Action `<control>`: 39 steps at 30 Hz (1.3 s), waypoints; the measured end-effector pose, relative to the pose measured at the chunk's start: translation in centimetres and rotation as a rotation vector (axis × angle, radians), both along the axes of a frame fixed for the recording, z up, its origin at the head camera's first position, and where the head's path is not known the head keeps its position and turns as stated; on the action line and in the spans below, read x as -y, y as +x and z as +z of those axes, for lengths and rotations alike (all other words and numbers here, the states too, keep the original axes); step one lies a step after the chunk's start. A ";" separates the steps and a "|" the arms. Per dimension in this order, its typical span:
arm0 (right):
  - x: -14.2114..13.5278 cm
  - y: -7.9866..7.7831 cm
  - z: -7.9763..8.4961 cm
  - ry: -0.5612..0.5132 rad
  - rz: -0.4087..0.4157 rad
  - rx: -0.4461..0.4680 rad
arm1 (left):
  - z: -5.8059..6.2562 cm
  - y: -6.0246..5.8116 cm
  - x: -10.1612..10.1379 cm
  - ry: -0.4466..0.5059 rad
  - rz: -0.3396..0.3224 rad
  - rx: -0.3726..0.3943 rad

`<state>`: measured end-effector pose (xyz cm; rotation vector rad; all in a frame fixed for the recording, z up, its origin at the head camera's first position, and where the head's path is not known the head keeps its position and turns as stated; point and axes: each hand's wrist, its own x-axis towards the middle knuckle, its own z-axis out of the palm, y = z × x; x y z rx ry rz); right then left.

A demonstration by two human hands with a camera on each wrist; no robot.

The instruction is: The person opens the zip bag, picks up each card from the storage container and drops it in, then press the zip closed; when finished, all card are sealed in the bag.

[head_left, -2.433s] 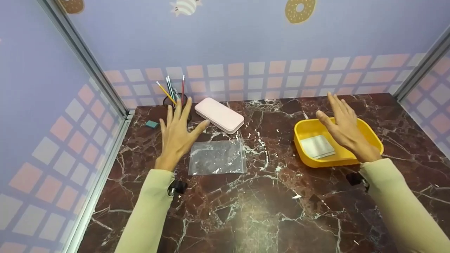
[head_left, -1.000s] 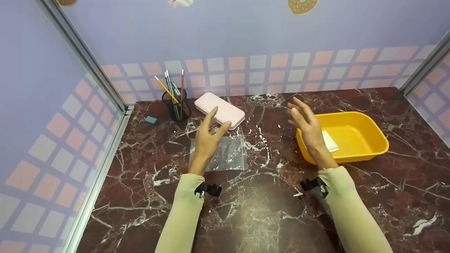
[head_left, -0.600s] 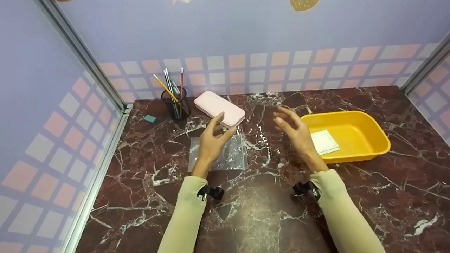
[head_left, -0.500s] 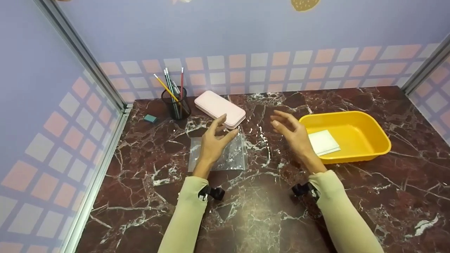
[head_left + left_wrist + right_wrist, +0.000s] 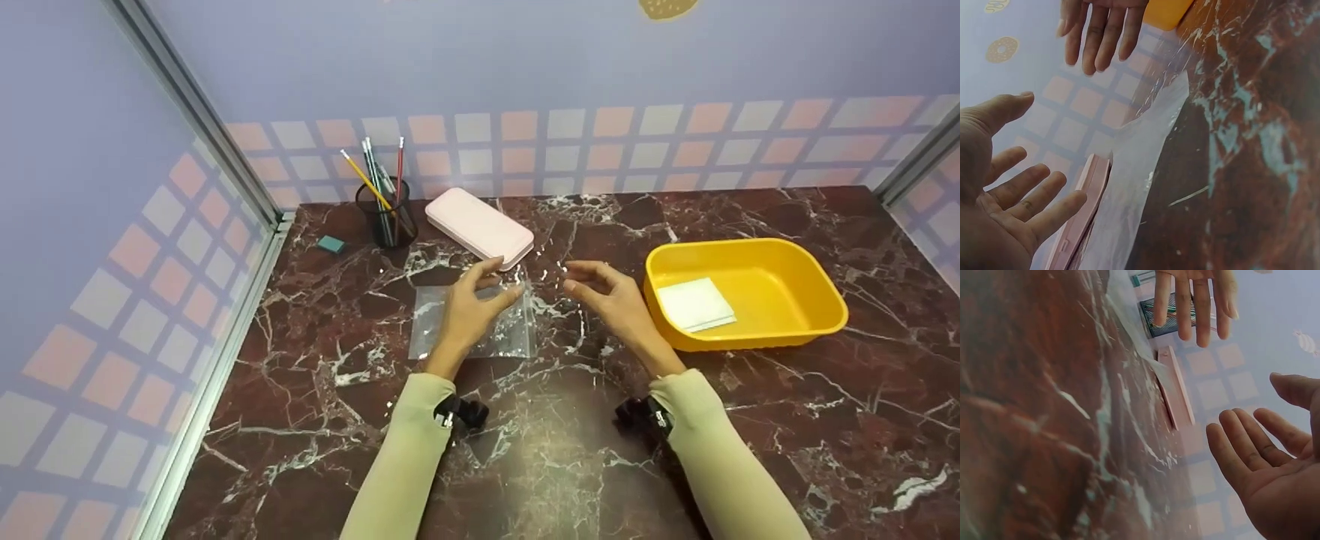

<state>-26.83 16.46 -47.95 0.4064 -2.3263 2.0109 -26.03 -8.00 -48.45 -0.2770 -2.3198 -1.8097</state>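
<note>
My left hand hovers over a clear zip bag that lies flat on the marble table; its fingers are relaxed and hold nothing. Facing it, my right hand hangs in the air between the bag and a yellow basin, also with nothing in its relaxed fingers. Behind the hands lies a closed pink case, set at a slant. In the left wrist view the bag shows beside the pink case, below the fingers. Inside the basin rests a white folded cloth or paper stack.
A black mesh pen cup with several pencils stands at the back left. Beside it lies a small teal block. Patterned wall panels close off the back and both sides of the marble table.
Both hands have come in from wide apart, lowered, and drawn closer together in front of the pink case. The right hand has left the space over the basin. The objects stay in place.
</note>
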 end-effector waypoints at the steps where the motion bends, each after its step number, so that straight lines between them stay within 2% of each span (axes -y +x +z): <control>1: 0.1 0.0 -0.1 0.000 0.008 0.004 | 0.0 -0.1 -0.1 -0.010 0.002 0.002; 7: 0.9 -0.2 -1.0 0.032 0.026 0.040 | -0.6 -0.1 -0.3 -0.038 0.007 0.024; 14: 1.2 -0.3 -2.0 0.029 0.052 0.136 | -1.0 0.1 -0.8 -0.072 -0.009 0.069; 23: 2.0 -0.1 -2.3 -0.008 0.079 0.235 | -1.6 0.3 -1.4 -0.067 -0.024 0.167; 29: 2.5 0.2 -2.2 -0.048 0.111 0.275 | -1.7 0.6 -1.6 -0.094 -0.035 0.143; 34: 2.7 0.3 -2.2 -0.065 0.103 0.284 | -1.8 0.5 -1.7 -0.091 -0.052 0.122; 39: 2.8 0.3 -2.4 -0.075 0.096 0.290 | -1.9 0.5 -1.6 -0.082 -0.064 0.135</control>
